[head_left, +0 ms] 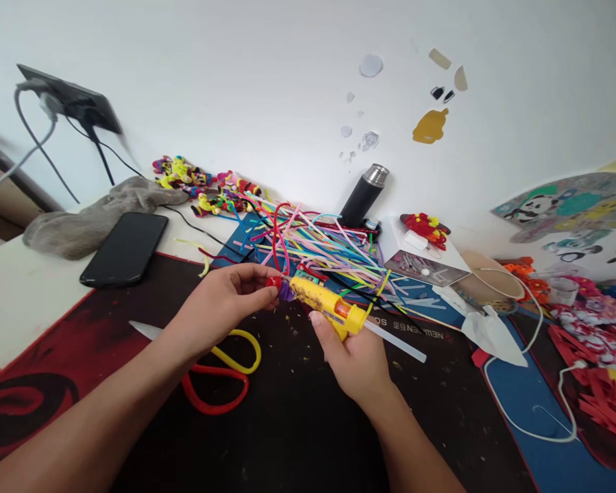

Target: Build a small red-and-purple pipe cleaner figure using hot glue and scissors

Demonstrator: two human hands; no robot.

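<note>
My right hand [356,359] is closed around the grip of a yellow hot glue gun [322,301], and a clear glue stick [395,340] juts out of its back end. The gun's nozzle points left and meets a small red and purple pipe-cleaner piece [281,287]. My left hand [230,298] pinches that piece between thumb and fingers; a red pipe cleaner [275,236] rises just behind it. Whether the nozzle touches the piece I cannot tell. Under my left forearm lie scissors [220,387] with one red and one yellow handle loop, partly hidden.
Behind my hands spreads a heap of colourful pipe cleaners [318,239]. A black thermos [364,195] leans by the wall. At left are a phone [125,250] and a grey plush cloth [96,216]. A white cable [518,428] loops at right, near crumpled tissue [494,334] and red strips [603,397].
</note>
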